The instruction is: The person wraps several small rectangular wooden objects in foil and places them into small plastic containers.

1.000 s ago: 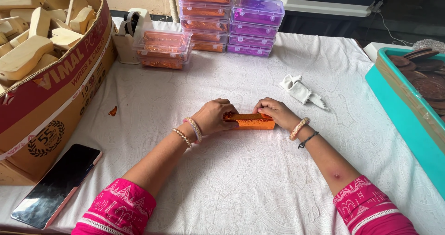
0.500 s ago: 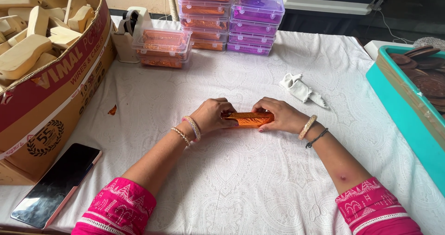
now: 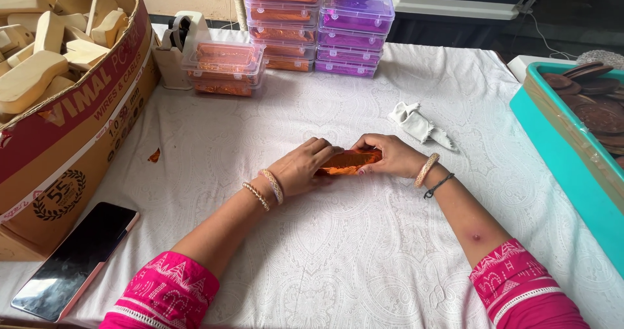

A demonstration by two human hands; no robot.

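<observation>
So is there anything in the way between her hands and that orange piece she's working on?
Nothing visible. The left hand and the right hand already grip the orange piece from both ends, low over the white tablecloth. The crumpled white cloth lies apart, beyond the right hand.

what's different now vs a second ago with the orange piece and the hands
The orange piece has tilted slightly, its right end higher than before. The left hand and right hand keep hold of its ends in the same spot. The phone, clear boxes and white cloth scrap have not moved.
</observation>
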